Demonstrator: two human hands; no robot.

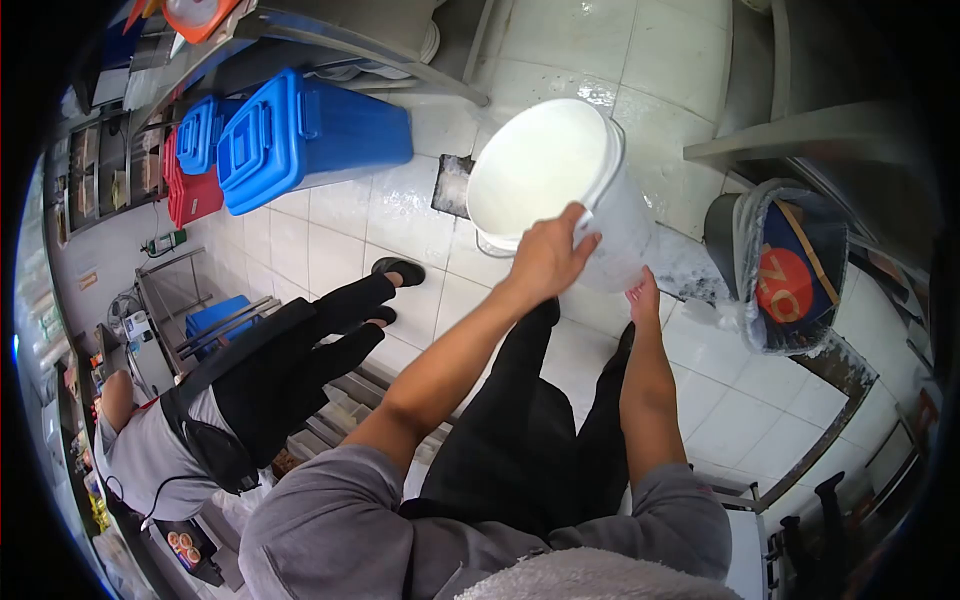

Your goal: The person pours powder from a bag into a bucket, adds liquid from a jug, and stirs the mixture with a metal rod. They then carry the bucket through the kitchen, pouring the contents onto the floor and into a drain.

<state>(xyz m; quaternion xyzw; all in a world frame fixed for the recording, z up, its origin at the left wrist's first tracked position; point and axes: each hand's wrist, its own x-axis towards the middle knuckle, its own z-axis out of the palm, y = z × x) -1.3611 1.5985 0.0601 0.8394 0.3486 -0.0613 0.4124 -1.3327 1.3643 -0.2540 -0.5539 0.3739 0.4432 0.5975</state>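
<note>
A large white bucket (628, 215) is tilted over the tiled floor, its round mouth toward the left and its base toward the right. The inside looks pale; I cannot make out whether anything is in it. My left hand (552, 250) grips the bucket at the near side of its rim, thumb and fingers against the wall. My right hand (643, 290) holds the lower end near the base, its fingers partly hidden. A wire handle (492, 249) hangs at the rim. Below the mouth's left side lies a dark square floor drain (453, 186).
Blue lidded bins (340, 130) and a red one (196, 192) stand at the left. A lined trash bin (795, 275) is close at the right. Another person (265, 385) stands at the left. The floor (400, 215) looks wet.
</note>
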